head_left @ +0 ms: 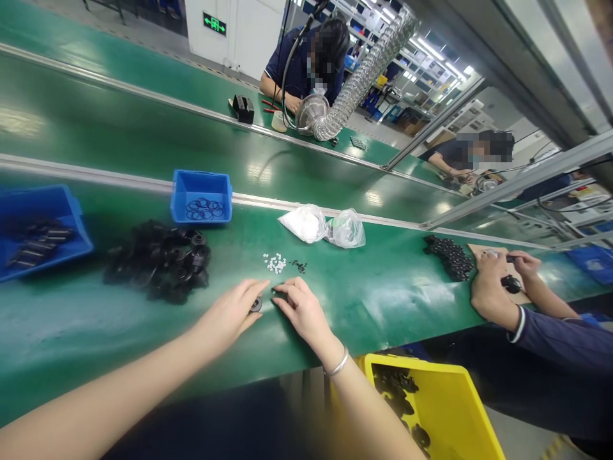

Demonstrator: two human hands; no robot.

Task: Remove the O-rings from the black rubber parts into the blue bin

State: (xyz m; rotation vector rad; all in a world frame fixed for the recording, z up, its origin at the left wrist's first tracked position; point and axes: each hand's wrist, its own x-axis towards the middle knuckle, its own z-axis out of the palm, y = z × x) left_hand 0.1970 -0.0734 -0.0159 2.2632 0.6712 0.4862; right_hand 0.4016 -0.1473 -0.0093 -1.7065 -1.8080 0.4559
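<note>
A round black part [257, 305] sits between the thumb and fingers of my left hand [234, 313], just above the green table [230, 367]. My right hand [302, 312] is close beside it on the right, thumb and index finger pinched near a tiny item [274, 292] too small to name. Beyond my fingertips lie a scatter of small white pieces [276, 263] and a smaller scatter of small dark pieces [299, 266]. To the left is a heap of black round parts [167, 259].
Behind are a blue bin [201, 217] with black rings and two plastic bags [306, 223]. A blue bin [76, 217] holds dark cylinders at far left. A yellow crate [445, 396] stands below the edge. At right, a co-worker's hands [493, 287] work by black parts [449, 257].
</note>
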